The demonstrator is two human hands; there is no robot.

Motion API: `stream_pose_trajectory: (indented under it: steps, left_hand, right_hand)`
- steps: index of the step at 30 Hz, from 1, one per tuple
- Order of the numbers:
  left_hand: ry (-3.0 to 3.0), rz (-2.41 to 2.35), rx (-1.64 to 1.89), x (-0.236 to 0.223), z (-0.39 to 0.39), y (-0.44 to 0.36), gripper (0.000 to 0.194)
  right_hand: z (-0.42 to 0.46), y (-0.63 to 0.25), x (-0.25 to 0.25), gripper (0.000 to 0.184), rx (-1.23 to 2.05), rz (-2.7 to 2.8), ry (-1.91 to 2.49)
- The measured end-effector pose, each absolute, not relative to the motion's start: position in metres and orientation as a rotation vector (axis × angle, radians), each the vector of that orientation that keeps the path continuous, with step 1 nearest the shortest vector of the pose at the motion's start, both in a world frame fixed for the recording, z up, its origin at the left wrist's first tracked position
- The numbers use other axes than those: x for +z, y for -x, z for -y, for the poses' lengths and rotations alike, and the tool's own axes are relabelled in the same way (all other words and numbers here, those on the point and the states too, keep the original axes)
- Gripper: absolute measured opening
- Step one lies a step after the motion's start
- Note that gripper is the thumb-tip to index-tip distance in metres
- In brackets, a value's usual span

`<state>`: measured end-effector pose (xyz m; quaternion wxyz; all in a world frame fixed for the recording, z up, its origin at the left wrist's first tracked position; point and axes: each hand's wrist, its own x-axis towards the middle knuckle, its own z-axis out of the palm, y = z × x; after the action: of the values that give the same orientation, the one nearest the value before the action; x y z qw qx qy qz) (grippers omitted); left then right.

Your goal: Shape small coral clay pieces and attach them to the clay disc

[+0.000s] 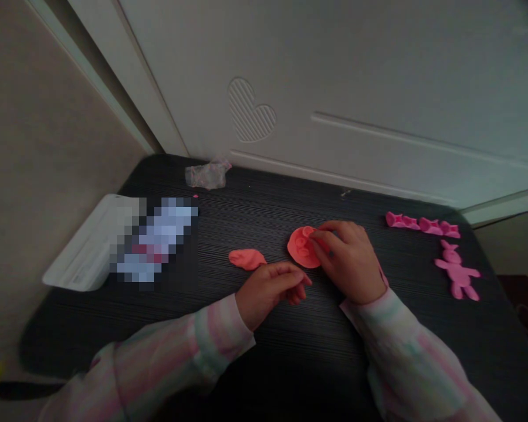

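A flat round disc of orange modelling clay (pixel 294 249) lies on the dark table, with small raised rings and rolls of the same clay on top. My right hand (pixel 352 258) reaches over its right side, thumb and fingertips pinched together at a small clay ring (pixel 308 231) near the upper edge. Just below and left of the disc, my left hand (pixel 273 287) hovers with its fingers curled and the thumb against them. Whatever may be between those fingers is hidden. Beside that hand rests a loose lump of orange clay (pixel 246 258).
At the right lie a pink rabbit figure (pixel 458 271) and a row of pink moulded pieces (pixel 422 224). A crumpled clear wrapper (pixel 208 174) sits near the back. On the left are a white tray-like item (pixel 85 252) and a blurred-out phone-like object (pixel 162 234). A white panel borders the table (pixel 229 316).
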<state>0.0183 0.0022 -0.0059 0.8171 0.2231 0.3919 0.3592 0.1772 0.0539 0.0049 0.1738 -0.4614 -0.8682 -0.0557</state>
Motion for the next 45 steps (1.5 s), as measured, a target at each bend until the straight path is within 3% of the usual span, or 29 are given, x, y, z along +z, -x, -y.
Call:
stream_pose_trajectory:
  steps: [16, 32, 35, 39, 43, 45]
  left_hand:
    - [-0.495, -0.824, 0.747, -0.008, -0.003, -0.018, 0.017]
    - [-0.584, -0.83, 0.741, -0.007, -0.001, -0.018, 0.018]
    - [-0.929, -0.877, 0.727, -0.002, 0.002, -0.012, 0.019]
    - [-1.938, -1.074, 0.822, 0.01, -0.001, 0.008, 0.022]
    - [-2.368, -1.549, 0.473, 0.013, -0.016, 0.033, 0.046]
    - [-2.356, -1.493, 0.271, 0.01, -0.024, 0.041, 0.041]
  right_hand:
    - [-0.051, -0.178, 0.008, 0.016, -0.097, 2.556, 1.341]
    - [-0.05, -0.183, -0.002, 0.015, 0.032, 2.208, 1.301]
    - [-0.051, -0.185, -0.008, 0.015, 0.082, 2.055, 1.311]
    - [-0.056, -0.188, -0.017, 0.014, 0.118, 1.844, 1.361]
    - [-0.059, -0.189, -0.019, 0.013, 0.163, 1.734, 1.385]
    - [-0.059, -0.189, -0.019, 0.013, 0.179, 1.724, 1.385]
